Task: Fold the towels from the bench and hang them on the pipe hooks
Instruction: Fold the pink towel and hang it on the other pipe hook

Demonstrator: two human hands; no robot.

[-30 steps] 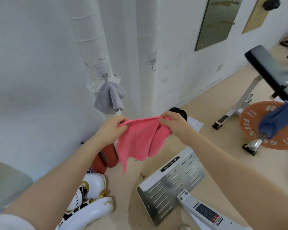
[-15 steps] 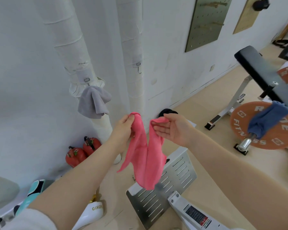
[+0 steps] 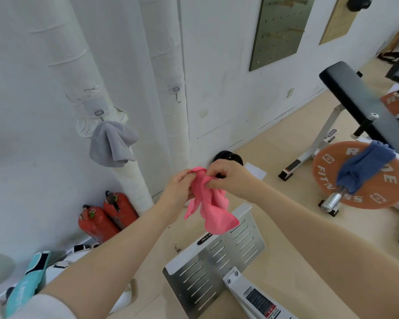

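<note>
The pink towel (image 3: 211, 204) is bunched between both hands in front of the pipes, its upper edge hidden inside the grip and its lower folds hanging free over a slotted metal plate (image 3: 219, 261). The left hand (image 3: 179, 189) holds the top with curled fingers; the right hand (image 3: 228, 178) pinches the cloth beside it, fingertips pressed together. How many layers the fold has cannot be told. A grey towel (image 3: 112, 143) hangs from the left pipe's hook (image 3: 98, 112); the hook (image 3: 177, 94) on the right pipe is bare. A blue towel (image 3: 364, 168) drapes over a barbell plate below the bench (its surface is cut off at the frame edge). Half a second earlier the hands were apart with the right palm open; they have since closed together on the towel.
</note>
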